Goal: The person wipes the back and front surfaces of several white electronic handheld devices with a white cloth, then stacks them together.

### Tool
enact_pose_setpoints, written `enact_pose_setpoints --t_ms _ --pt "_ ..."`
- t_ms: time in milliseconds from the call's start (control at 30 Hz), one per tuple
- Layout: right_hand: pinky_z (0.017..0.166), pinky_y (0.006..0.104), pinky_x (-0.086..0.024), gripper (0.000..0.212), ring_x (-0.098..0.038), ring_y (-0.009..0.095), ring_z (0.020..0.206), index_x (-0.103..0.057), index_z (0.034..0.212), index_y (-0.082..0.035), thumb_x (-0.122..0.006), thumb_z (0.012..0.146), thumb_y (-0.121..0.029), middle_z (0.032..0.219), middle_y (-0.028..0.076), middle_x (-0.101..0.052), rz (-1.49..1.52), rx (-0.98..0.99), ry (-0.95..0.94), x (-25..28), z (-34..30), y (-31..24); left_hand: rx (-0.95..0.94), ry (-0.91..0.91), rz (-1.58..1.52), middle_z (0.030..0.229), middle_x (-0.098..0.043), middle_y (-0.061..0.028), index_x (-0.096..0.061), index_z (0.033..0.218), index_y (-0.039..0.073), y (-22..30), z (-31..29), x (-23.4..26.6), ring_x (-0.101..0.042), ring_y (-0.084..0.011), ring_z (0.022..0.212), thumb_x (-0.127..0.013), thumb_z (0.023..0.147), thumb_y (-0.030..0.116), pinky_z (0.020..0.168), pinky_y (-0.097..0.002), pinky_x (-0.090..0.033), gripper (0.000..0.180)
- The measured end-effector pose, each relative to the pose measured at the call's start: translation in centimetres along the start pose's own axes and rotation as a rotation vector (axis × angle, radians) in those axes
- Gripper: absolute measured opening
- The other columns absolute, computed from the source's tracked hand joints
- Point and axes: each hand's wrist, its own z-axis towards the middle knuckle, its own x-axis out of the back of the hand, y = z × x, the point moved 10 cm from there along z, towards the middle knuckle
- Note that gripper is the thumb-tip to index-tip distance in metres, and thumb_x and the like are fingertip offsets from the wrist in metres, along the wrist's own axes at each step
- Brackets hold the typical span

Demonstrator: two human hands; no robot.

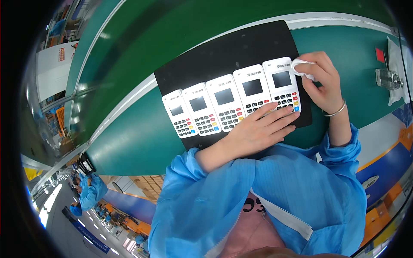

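Several white card payment terminals with small dark screens and keypads stand side by side in a row on a black mat. My left hand lies flat across the lower keypads of the two rightmost ones, fingers stretched out. Beneath its fingers is the rightmost terminal, and beside that the second terminal from the right. My right hand pinches a folded white cloth at the upper right edge of the rightmost terminal. The leftmost terminal is untouched.
The mat lies on a green worktop. To the right are a clear glass bottle with a metal top, a small red piece and a white sheet. A person in blue is at the far left.
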Motion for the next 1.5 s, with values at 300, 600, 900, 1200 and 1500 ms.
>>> enact_pose_setpoints --t_ms 300,600,900,1200,1500 --pt "0.092 0.0422 -0.046 0.033 -0.058 0.027 0.099 -0.068 0.101 -0.011 -0.067 0.068 -0.004 0.104 0.006 -0.064 -0.377 0.343 -0.117 -3.1 3.1 -4.8 -0.022 0.03 0.026 0.145 -0.048 -0.001 -0.064 0.119 0.017 0.0 -0.3 -0.2 -0.039 -0.0182 0.138 -0.067 0.08 0.029 0.115 -0.0401 -0.028 0.041" --pt "0.067 0.0252 -0.048 0.025 -0.061 0.017 0.082 -0.062 0.118 -0.007 -0.055 0.094 -0.009 0.098 0.005 -0.065 0.15 -0.082 0.253 -1.0 5.4 3.8 -0.034 0.107 -0.03 0.143 -0.05 -0.0032 -0.065 0.114 0.014 -0.1 -0.5 0.6 -0.042 -0.0196 0.136 -0.065 0.081 0.022 0.114 -0.0399 -0.031 0.034" --pt "0.046 0.0178 -0.038 0.03 -0.056 0.005 0.062 -0.059 0.12 -0.004 -0.055 0.099 -0.023 0.088 0.002 -0.065 0.761 -0.577 0.406 -3.5 4.9 10.9 -0.038 0.206 -0.062 0.138 -0.054 -0.005 -0.065 0.105 0.012 -0.3 -1.0 0.9 -0.046 -0.0219 0.133 -0.06 0.083 0.013 0.114 -0.0395 -0.032 0.023" --pt "0.051 0.0185 -0.042 0.033 -0.057 0.006 0.064 -0.057 0.123 -0.003 -0.051 0.101 -0.027 0.088 0.003 -0.065 0.652 -0.597 0.316 -3.8 4.8 10.5 -0.062 0.188 -0.021 0.138 -0.054 -0.0041 -0.067 0.104 0.014 0.1 -1.1 0.1 -0.043 -0.0217 0.135 -0.059 0.084 0.014 0.116 -0.0394 -0.028 0.022" --pt "0.052 0.0203 -0.044 0.035 -0.057 0.007 0.065 -0.055 0.124 -0.001 -0.047 0.102 -0.028 0.089 0.004 -0.063 0.707 -0.65 0.324 -3.6 4.9 10.9 -0.067 0.19 -0.011 0.138 -0.055 -0.0034 -0.068 0.104 0.015 0.2 -1.2 0.2 -0.043 -0.0214 0.135 -0.06 0.085 0.015 0.116 -0.0394 -0.028 0.021"
